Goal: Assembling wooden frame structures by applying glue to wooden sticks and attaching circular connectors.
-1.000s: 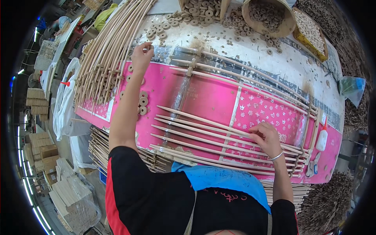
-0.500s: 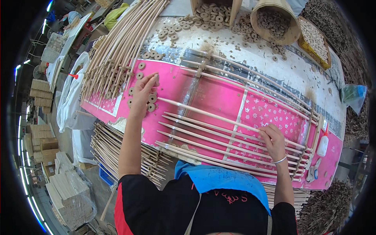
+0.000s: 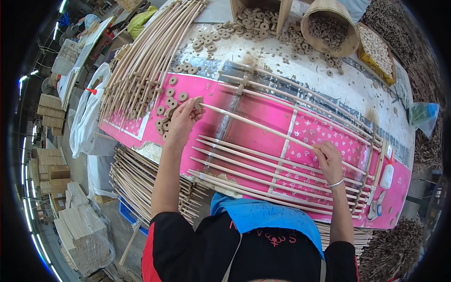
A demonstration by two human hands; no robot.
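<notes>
My left hand pinches a round wooden disc with a hole in it, at the left tip of a long wooden rod. Whether the tip has entered the hole I cannot tell. My right hand grips that rod farther along, its fingers closed around it. Beneath and in front of the rod lie several more rods, side by side across the pink sheet. Loose discs are scattered and heaped beside my left hand.
Bundled rods with discs lie at the left. Along the far side are a wooden box of discs, a tipped wooden bucket and a yellow basket of pale pieces. A glue bottle and scissors lie at the right.
My left hand has moved right from the loose discs to the rod's tip, bringing a disc. The rod's left end has risen slightly, and my right hand has shifted slightly away from me.
</notes>
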